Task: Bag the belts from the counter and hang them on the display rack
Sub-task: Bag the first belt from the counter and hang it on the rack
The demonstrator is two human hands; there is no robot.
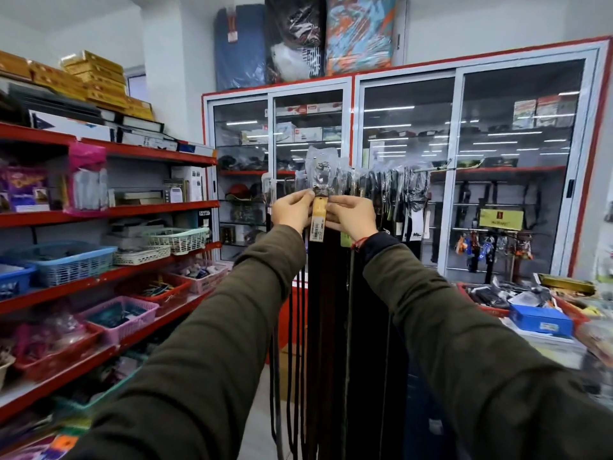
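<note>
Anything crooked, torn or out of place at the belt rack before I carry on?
Nothing stands out. Both hands, left and right, hold the bagged belt at its tan tag, and it hangs straight down. The other belts hang in a row on the rack rail.

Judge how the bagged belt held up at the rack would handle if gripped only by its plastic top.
The bagged belt hangs straight down from both hands, so it is probably floppy and would swing. Its clear plastic bag looks glossy and crinkled, likely slippery in the left hand and right hand. The buckle up top probably makes that end heavier.
</note>
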